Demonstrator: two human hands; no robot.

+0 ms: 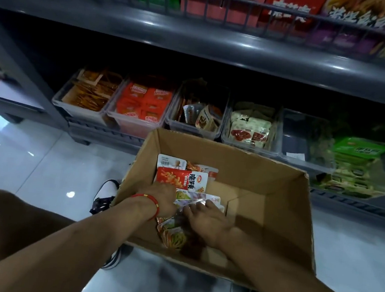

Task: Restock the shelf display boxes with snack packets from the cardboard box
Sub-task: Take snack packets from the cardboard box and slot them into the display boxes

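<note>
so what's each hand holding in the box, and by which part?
Both hands are down on the snack packets in the cardboard box. The left hand and right hand cover the pile; whether either has a grip on a packet cannot be told.

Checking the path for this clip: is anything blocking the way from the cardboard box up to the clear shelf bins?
Nothing visible does. Both hands, left hand and right hand, are on packets inside the cardboard box, whose top is open. The clear bins sit just beyond its far wall, open-topped, under the upper shelf.
</note>
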